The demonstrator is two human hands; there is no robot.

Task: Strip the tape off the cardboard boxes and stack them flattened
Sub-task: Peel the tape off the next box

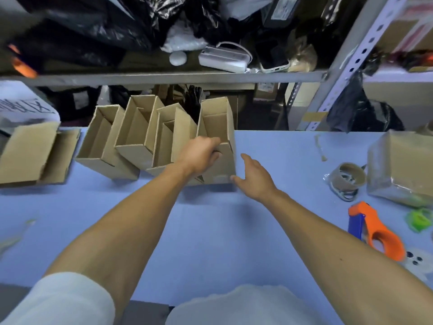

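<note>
Four open boxes (140,137) are standing in a leaning row at the back of the blue surface (210,219). The left hand (199,156) is gripping the near rim of the rightmost box (218,127), its fingers curling over the edge. The right hand (254,177) is reaching in with fingers spread and relaxed, the thumb touching that box's lower right corner. Flattened cardboard (30,153) is lying at the far left. A tape roll (349,177), an orange dispenser (377,231) and a wrapped parcel (400,165) are sitting to the right.
</note>
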